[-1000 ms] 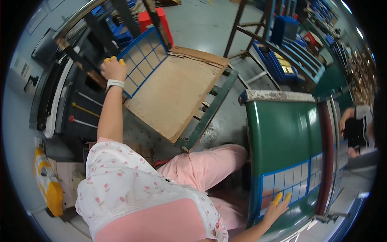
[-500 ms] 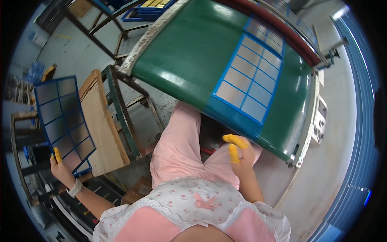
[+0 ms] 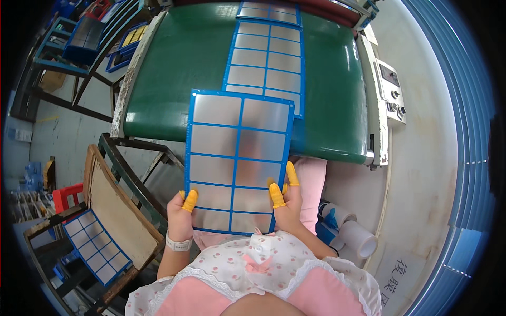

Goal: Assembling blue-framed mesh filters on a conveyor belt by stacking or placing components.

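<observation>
In front of me I hold a translucent sheet [image 3: 213, 139] with a blue border and blue grid lines. My left hand [image 3: 182, 213] grips its left edge near the bottom, with a yellow finger cot on the thumb. Closed on the right edge is my right hand [image 3: 289, 205], whose thumb and fingers wear yellow cots. The sheet tilts up, and its far end overlaps my view of a similar sheet [image 3: 250, 58] lying on the green conveyor belt [image 3: 337, 79]. Beyond that one, part of another gridded sheet [image 3: 269, 11] lies near the dark red roller [image 3: 332, 6].
To the left, a gridded sheet [image 3: 98, 245] rests beside a wooden board [image 3: 118, 195] on a metal stand. A control box [image 3: 391, 95] is mounted right of the belt. White rolls [image 3: 358, 239] lie below it. Blue bins [image 3: 124, 52] sit at the far left.
The sheet in my left hand has come from the left side to in front of me. My right hand, empty before, has taken hold of its right edge. My view has shifted.
</observation>
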A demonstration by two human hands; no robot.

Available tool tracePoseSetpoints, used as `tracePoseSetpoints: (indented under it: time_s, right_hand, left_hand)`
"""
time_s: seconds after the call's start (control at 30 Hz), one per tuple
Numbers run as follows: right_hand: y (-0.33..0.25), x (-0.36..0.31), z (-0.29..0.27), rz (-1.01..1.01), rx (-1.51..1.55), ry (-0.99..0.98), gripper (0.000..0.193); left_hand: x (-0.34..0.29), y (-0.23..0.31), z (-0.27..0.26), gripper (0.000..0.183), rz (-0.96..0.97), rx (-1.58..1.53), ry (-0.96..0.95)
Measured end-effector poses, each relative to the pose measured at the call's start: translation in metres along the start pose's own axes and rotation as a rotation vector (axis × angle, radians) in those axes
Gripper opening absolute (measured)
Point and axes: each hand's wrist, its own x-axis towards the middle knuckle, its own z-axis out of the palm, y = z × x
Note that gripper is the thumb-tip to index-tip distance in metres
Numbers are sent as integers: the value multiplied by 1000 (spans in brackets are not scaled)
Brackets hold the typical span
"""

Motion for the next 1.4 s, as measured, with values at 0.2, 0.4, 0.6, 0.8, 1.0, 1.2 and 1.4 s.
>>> tracePoseSetpoints:
  time_s: [0.2, 0.4, 0.6, 0.8, 1.0, 1.2, 1.4]
  right_hand:
    - [14, -10, -24, 139, -171, 148, 52]
    - [21, -4, -28, 82, -112, 162, 48]
    - [14, 6, -33, 146, -154, 121, 50]
    - [17, 14, -33, 119, -220, 160, 40]
    - [-2, 18, -27, 44, -143, 192, 41]
    - [-2, 36, -29, 11, -183, 193, 44]
    - [1, 47, -31, 22, -237, 195, 42]
  left_hand:
    - [1, -15, 17, 9, -32, -39, -91]
    - [6, -26, 17, 7, -112, 71, -63]
    - [15, -33, 23, 8, -83, 37, -46]
    - [17, -15, 31, 14, -95, 148, -63]
    - [20, -9, 32, 14, -68, 176, -98]
    - [29, 0, 44, 8, -99, 151, -123]
    - [45, -15, 44, 7, -81, 74, -149]
